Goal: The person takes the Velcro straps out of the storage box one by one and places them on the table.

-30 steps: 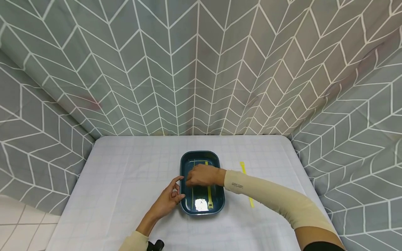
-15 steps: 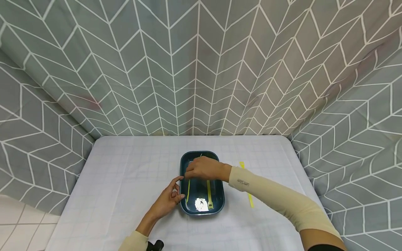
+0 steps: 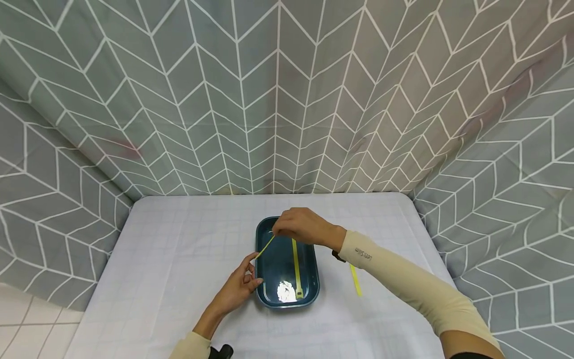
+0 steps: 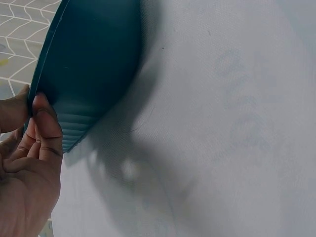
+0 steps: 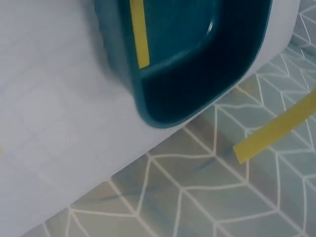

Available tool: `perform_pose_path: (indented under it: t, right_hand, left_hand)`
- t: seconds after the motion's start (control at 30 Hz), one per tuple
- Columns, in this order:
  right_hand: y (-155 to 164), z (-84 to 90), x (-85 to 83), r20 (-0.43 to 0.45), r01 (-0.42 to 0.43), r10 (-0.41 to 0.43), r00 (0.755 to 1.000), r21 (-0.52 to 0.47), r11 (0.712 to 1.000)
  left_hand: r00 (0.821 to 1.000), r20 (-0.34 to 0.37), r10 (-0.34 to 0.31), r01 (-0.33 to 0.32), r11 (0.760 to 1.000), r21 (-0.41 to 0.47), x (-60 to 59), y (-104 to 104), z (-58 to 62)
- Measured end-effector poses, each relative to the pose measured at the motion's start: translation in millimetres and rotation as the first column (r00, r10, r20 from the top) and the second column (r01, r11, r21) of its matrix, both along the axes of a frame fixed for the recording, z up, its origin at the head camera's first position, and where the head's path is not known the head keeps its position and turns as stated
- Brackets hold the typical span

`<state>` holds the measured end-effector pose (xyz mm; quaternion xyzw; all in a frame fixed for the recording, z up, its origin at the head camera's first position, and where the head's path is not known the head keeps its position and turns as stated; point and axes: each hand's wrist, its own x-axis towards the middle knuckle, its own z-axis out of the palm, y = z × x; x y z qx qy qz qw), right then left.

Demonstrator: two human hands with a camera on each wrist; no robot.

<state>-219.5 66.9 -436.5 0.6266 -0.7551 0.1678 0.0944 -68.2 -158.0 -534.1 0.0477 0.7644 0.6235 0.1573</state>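
Head view: right hand [image 3: 302,227] pinches a yellow strip [image 3: 265,246]; left hand [image 3: 239,286] grips the tray [image 3: 314,294].

The tray [image 3: 261,294] is a deep teal blue, glossy enough to carry a white glare patch on its floor. A yellow strip [image 3: 295,269] lies inside it, a second yellow strip [image 3: 265,247] hangs from the right hand [image 3: 301,226], and a third yellow strip [image 3: 356,280] lies on the tabletop [image 3: 170,259], which is pale grey-white with a faint grid of lighter lines. The backdrop cloth [image 3: 287,94] is grey-green with a white chevron line pattern. Both sleeves [image 3: 403,284] are beige, the right one with small dark lettering.
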Motion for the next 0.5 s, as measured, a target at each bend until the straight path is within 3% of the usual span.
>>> perform_pose_path:
  t: [0.23,0.5]
  right_hand:
    - [23,4.9,-4.2,0.165,0.118,-0.105,0.981,-0.07,0.991]
    - [53,-4.5,-5.6,0.314,0.302,-0.25,0.916,-0.128,0.945]
  left_hand:
    - [1.0,0.015,0.018,-0.017,1.0,-0.02,-0.9,1,-1.5]
    - [1.0,0.013,0.027,-0.027,0.999,-0.028,0.1,3,-1.0]
